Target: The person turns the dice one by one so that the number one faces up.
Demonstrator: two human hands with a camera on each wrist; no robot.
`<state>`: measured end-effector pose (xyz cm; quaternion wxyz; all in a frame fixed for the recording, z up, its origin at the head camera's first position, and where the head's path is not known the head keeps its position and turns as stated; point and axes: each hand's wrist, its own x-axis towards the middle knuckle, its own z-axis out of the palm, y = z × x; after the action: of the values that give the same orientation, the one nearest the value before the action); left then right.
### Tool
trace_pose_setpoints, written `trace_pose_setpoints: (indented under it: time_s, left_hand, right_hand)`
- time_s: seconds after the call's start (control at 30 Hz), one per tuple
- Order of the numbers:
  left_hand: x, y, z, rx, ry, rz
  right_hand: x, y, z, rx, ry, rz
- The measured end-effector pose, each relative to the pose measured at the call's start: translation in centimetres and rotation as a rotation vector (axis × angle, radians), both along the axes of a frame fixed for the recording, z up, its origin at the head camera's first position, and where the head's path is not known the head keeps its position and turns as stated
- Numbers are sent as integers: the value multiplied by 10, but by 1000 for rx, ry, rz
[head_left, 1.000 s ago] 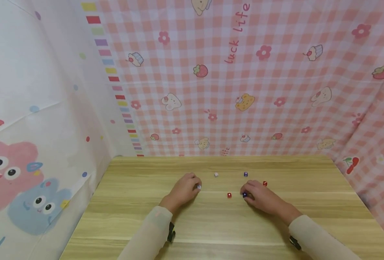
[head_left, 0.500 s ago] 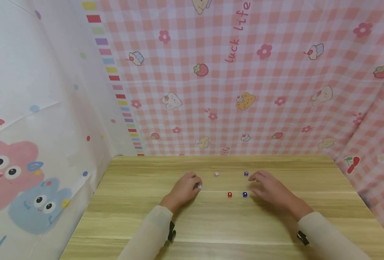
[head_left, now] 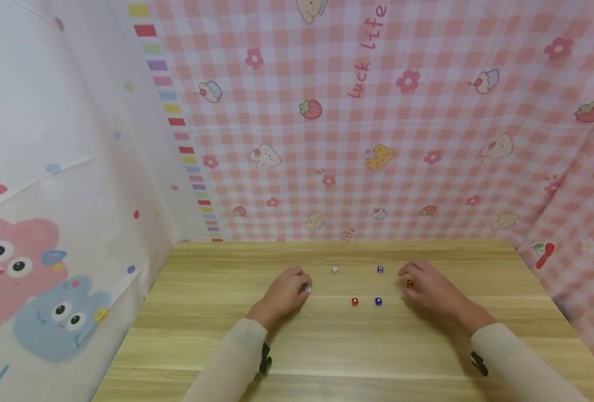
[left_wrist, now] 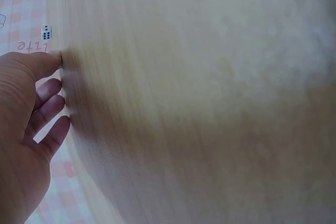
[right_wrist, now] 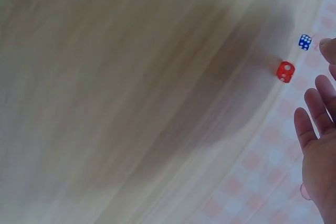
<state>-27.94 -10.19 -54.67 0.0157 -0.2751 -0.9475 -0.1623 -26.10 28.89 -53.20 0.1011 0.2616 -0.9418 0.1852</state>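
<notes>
In the head view my left hand (head_left: 285,293) rests on the table at left of centre and pinches a white die (head_left: 308,288) at its fingertips. The left wrist view shows this hand's fingers bent, with the held die hidden. My right hand (head_left: 431,291) hovers by a red die (head_left: 409,283) at the right. Its fingers are parted and hold nothing; the right wrist view shows the same red die (right_wrist: 285,72) apart from the fingertips. Between the hands lie a white die (head_left: 334,269), a red die (head_left: 355,302) and two blue dice (head_left: 379,301).
The dice sit on a light wooden table (head_left: 327,357). A pink checked cloth (head_left: 286,134) hangs behind its back edge, and a white printed cloth (head_left: 90,223) is at the left.
My right hand has let go of the nearer blue die and moved right to beside the red die. My left hand has stayed in place with its white die.
</notes>
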Motion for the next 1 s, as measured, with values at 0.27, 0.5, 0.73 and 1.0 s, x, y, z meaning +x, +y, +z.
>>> trace_pose_setpoints:
  time_s: [0.27, 0.5, 0.73, 1.0]
  left_hand:
    - [0, 0, 0, -5, -19, 15]
    - [-1, 0, -1, -12, -11, 14]
    - [-1, 0, -2, -16, -21, 20]
    - [-1, 0, -3, -15, -19, 24]
  right_hand:
    - [-7, 12, -5, 9, -58, -29]
    - [-13, 19, -10, 25, -24, -43]
    - [-16, 18, -14, -3, -31, -19]
    - [-18, 19, -16, -6, -25, 1]
